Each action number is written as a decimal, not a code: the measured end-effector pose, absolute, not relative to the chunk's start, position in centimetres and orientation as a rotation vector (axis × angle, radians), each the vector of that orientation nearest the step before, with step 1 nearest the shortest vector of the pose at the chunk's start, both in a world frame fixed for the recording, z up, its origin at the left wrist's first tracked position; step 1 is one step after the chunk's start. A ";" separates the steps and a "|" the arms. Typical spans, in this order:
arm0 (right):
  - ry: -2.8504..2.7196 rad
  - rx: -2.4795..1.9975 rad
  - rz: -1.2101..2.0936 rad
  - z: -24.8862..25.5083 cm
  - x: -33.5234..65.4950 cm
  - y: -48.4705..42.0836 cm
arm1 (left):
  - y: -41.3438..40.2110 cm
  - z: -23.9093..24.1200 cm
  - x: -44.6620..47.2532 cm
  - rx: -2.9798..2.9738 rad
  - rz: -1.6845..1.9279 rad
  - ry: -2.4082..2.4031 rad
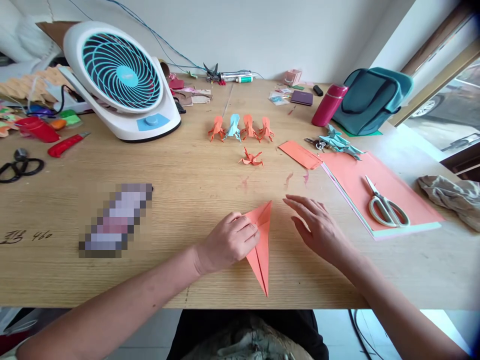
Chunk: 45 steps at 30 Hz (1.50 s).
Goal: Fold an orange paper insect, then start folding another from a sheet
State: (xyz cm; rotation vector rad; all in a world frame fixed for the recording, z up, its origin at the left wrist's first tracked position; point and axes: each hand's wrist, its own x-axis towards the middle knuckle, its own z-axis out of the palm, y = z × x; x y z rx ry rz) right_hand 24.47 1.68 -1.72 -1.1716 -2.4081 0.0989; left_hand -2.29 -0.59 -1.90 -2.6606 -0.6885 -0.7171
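Note:
A piece of folded orange paper [262, 250], long and pointed at both ends, with creases down its middle, lies near the table's front edge. My left hand [234, 240] is closed over its left side, fingers curled onto the paper and the thumb hidden. To the right of the paper, my right hand [317, 227] hovers just apart from it, open and holding nothing. Beyond the hands sits a small orange folded-paper figure [251, 158]. Behind that stands a row of several more paper figures [247, 127], one of them light blue.
On the right, white-handled scissors [386, 207] rest on a stack of coloured paper [348, 175]. Farther back are a pink bottle [330, 105] and a teal bag [371, 102]. A fan [123, 75], a red cutter [65, 146] and black scissors [20, 167] occupy the left.

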 end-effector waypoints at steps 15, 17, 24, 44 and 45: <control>-2.718 -0.943 0.421 -2.0 22.4 -1.7 | -4.3 -0.5 -1.2 -3.014 -0.249 -1.241; -2.726 -0.940 0.395 -2.0 22.4 -1.4 | -4.6 -1.2 -1.2 -3.016 -0.277 -1.248; -2.727 -1.049 0.198 -2.5 22.2 1.4 | -4.9 -1.7 -1.5 -3.019 -0.305 -1.248; -2.630 -1.264 0.131 -2.2 21.6 4.5 | -4.2 -2.1 -1.4 -2.943 -0.264 -1.320; -2.610 -1.247 0.145 -2.2 21.7 4.0 | -4.1 -2.1 -1.5 -2.942 -0.292 -1.339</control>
